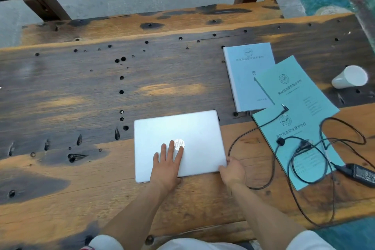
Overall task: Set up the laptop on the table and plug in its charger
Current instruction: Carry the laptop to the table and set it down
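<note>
Laptop [179,144] first: it lies closed and flat on the wooden table [81,91], silver lid up, its long axis running left to right across my view and its near long edge close to my body. I have the left hand [167,161] resting palm-down on the lid, fingers spread and reaching to the round logo, nothing pinched. The right hand [232,170] is at the laptop's near right corner, fingers curled around that edge; I read it as a light pinch on the corner, though the fingertips under the edge are hidden.

I judge the lid still has to come up, and the right hand, already at the edge, is the one placed for it while the left steadies the shell.

To the right of the laptop the charger cable [251,134] loops loosely, one bend passing just behind my right hand. Its barrel plug [285,107] lies further right and beyond the laptop's far right corner, on the teal booklets [300,95]. The power brick [363,174] sits well to the right, near the table's edge. So the right hand is nearer the plug.

A white paper cup [349,77] lies tipped over, far right of the laptop. The cable loops could snag my wrist.
</note>
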{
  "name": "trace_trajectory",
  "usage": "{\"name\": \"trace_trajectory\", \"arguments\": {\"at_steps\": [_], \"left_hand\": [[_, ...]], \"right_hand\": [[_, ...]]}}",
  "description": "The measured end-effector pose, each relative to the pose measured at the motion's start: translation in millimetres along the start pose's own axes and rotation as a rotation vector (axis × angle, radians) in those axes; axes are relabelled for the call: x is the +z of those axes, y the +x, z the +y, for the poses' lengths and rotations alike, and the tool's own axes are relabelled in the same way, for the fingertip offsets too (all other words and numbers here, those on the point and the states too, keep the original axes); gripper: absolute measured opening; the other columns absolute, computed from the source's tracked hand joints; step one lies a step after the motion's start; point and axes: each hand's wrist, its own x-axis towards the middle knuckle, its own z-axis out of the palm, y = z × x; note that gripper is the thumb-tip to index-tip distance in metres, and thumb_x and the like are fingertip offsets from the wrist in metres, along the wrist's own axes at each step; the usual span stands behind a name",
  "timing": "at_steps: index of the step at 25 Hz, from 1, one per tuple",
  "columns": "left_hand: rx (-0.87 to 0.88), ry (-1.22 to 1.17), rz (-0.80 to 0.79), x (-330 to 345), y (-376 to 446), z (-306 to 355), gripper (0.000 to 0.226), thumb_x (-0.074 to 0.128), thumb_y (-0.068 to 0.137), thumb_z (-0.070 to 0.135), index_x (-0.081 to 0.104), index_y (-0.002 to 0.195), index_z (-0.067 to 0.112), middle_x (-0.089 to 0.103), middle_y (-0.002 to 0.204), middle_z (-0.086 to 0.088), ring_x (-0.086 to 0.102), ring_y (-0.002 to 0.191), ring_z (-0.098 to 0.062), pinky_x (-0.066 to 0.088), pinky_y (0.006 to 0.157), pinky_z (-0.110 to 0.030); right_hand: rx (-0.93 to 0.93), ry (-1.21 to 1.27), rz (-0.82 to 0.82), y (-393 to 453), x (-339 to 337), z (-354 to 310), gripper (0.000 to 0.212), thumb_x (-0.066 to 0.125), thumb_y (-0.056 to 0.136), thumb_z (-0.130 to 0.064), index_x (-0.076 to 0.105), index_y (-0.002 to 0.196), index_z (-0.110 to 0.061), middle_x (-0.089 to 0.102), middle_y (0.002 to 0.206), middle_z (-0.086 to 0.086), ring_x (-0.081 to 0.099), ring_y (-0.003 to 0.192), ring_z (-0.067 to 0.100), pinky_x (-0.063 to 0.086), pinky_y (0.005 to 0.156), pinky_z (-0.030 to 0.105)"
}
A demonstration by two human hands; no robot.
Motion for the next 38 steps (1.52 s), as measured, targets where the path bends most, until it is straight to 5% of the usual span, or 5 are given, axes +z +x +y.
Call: {"name": "trace_trajectory", "arguments": {"at_steps": [12, 17, 21, 32, 38], "left_hand": [[0.135, 0.256, -0.036, -29, -4, 3, 0.094, 0.055, 0.090, 0.055, -0.002, 0.156, 0.019, -0.002, 0.160, -0.031, 0.017, 0.140, -0.054, 0.027, 0.107, -0.062], [0.179, 0.306, -0.005, -36, -15, 3, 0.082, 0.051, 0.094, 0.048, 0.008, 0.155, 0.014, 0.011, 0.158, -0.032, 0.033, 0.132, -0.049, 0.017, 0.111, -0.065], [0.189, 0.318, 0.007, -41, -18, 5, 0.078, 0.051, 0.094, 0.046, 0.014, 0.153, 0.012, 0.017, 0.157, -0.030, 0.042, 0.126, -0.045, 0.017, 0.110, -0.064], [0.243, 0.257, 0.017, -93, -36, -5, 0.050, 0.055, 0.089, 0.031, 0.041, 0.136, 0.021, 0.055, 0.130, -0.008, 0.065, 0.101, -0.034, 0.031, 0.108, -0.050], [0.280, 0.191, 0.141, -170, -30, -31, 0.029, 0.057, 0.087, 0.040, 0.065, 0.114, 0.034, 0.066, 0.105, 0.006, 0.067, 0.089, -0.021, 0.049, 0.068, -0.028]], "right_hand": [[0.137, 0.416, -0.069, 25, -14, 12, 0.026, 0.052, 0.087, -0.011, 0.069, 0.107, -0.007, 0.069, 0.099, 0.013, 0.063, 0.090, 0.029, 0.057, 0.087, 0.045], [-0.487, -0.627, 0.143, -13, -19, 64, 0.062, 0.046, 0.089, -0.014, 0.033, 0.149, -0.018, 0.037, 0.153, 0.004, 0.033, 0.140, 0.024, 0.029, 0.115, 0.036], [-0.714, -0.826, -0.071, -26, -12, 74, 0.068, 0.028, 0.099, -0.040, 0.000, 0.156, -0.018, -0.001, 0.165, 0.002, -0.005, 0.151, 0.023, -0.015, 0.118, 0.036], [-0.792, -0.979, -0.245, -14, -26, 46, 0.076, 0.043, 0.095, -0.016, -0.002, 0.156, -0.020, -0.006, 0.165, 0.000, 0.000, 0.152, 0.018, 0.021, 0.120, 0.036], [-0.779, -1.041, -0.287, -9, -28, 27, 0.069, 0.038, 0.097, -0.006, 0.006, 0.156, -0.023, -0.005, 0.165, -0.002, 0.009, 0.151, 0.017, 0.037, 0.112, 0.039]]}}
